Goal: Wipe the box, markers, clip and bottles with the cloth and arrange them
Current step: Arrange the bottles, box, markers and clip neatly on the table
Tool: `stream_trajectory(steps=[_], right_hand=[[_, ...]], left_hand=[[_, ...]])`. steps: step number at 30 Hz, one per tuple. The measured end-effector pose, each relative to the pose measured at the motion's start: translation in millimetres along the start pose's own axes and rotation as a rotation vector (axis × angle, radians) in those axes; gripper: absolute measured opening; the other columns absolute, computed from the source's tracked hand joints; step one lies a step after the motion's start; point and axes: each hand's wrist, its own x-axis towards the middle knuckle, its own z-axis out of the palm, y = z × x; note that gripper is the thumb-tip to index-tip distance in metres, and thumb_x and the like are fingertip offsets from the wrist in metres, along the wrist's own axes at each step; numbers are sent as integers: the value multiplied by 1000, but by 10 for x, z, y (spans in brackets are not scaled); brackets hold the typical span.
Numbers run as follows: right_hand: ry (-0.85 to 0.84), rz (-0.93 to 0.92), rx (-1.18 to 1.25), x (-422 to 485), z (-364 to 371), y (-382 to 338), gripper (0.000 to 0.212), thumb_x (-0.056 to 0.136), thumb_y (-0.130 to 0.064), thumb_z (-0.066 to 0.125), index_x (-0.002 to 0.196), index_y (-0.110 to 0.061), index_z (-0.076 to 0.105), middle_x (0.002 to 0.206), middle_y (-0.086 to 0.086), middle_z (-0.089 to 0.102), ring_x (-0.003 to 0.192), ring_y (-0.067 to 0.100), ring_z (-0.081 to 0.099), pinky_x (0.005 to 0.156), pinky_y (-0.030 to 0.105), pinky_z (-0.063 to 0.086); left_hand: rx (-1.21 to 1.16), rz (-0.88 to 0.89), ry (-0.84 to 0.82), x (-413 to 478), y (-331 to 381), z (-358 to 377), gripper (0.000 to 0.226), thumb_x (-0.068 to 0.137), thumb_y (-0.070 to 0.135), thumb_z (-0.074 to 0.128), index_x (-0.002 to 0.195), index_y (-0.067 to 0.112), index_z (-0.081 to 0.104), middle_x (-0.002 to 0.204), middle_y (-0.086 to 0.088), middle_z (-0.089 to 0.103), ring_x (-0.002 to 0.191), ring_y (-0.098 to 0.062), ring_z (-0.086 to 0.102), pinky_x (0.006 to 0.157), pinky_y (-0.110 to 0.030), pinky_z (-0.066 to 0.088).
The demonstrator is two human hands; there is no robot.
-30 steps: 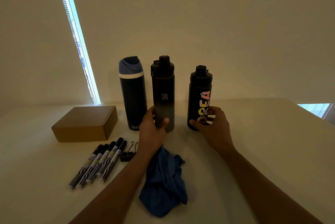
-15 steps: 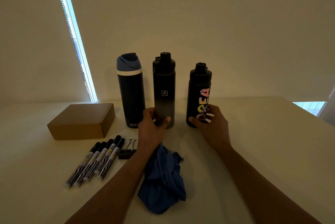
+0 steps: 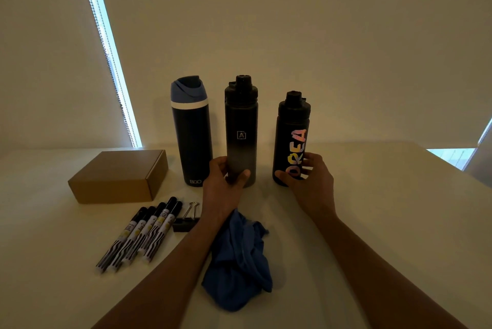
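Your left hand point(image 3: 223, 182): grip wrapped round the lower grey part of the middle bottle point(image 3: 241, 126), thumb in front, fingers behind. The bottle is upright on the counter point(image 3: 386, 209). It fades from black to grey, has a black cap, and carries a small square logo with an "A" mid-body.

Your right hand point(image 3: 308, 182): grip curled round the base of the right bottle point(image 3: 291, 121), thumb across the front, fingers on the far side. This bottle is upright and black, with coloured letters running up its side. "OREA" reads; the lowest letter is partly behind your thumb.

Left of these, clear of both hands: navy bottle point(image 3: 191, 137), upright, blue lid, white band. White print at its base, roughly "BOO", not sharp.

Blue cloth point(image 3: 239, 270): crumpled on the counter between your forearms, your left wrist over its far edge.

Black binder clip point(image 3: 186, 219): just left of your left wrist, wire handles pointing away from you. Beside it, a row of markers point(image 3: 143, 235) lies side by side, black caps away from you, barrels striped. Label text too small to read.

Cardboard box point(image 3: 119, 177): closed, plain, behind the markers and left of the navy bottle.
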Motion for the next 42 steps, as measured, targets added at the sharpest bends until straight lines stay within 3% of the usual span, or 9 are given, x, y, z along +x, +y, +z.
stream_trajectory(steps=[10, 16, 29, 36, 39, 42], right_hand=[[-15, -1, -5, 29, 3, 6, 78, 73, -41, 91, 137, -23, 50, 129, -4, 64, 106, 9, 66, 84, 23, 57], [18, -2, -27, 69, -29, 52, 79, 72, -42, 92, 137, -22, 52, 129, -4, 64, 107, 11, 67, 88, 33, 61], [12, -2, -30, 80, -39, 93, 81, 73, -41, 91, 139, -20, 50, 131, -3, 64, 110, 13, 67, 90, 39, 61], [16, -5, -35, 7, -57, 94, 84, 73, -40, 92, 142, -19, 47, 136, -1, 59, 114, 14, 63, 90, 33, 59], [41, 10, -49, -50, -140, 79, 78, 76, -40, 90, 140, -19, 50, 131, -1, 60, 111, 14, 63, 85, 28, 57], [71, -16, -73, -152, -247, 9, 58, 81, -41, 86, 127, -19, 60, 120, -3, 65, 102, 13, 66, 80, 28, 59]], left_hand=[[-69, 5, 9, 15, -10, 28, 61, 87, 29, 84, 137, 20, 50, 123, 15, 58, 119, -3, 56, 80, -3, 47], [-58, 21, 24, 25, -8, 53, 62, 86, 31, 86, 136, 18, 51, 123, 13, 60, 118, -5, 58, 78, 1, 47], [-61, 18, 20, 2, 1, 62, 62, 86, 31, 85, 136, 19, 51, 126, 13, 59, 119, -5, 58, 79, 0, 47], [-30, -9, 22, -40, 18, -24, 63, 88, 27, 84, 140, 15, 51, 131, 6, 59, 117, -7, 56, 92, -16, 47], [-20, -1, 18, -89, 30, -107, 57, 89, 27, 83, 137, 14, 55, 133, 4, 61, 119, -9, 59, 92, -17, 49], [-39, 4, 8, -172, 49, -216, 48, 91, 26, 81, 132, 16, 58, 131, 3, 64, 121, -9, 61, 90, -13, 51]])
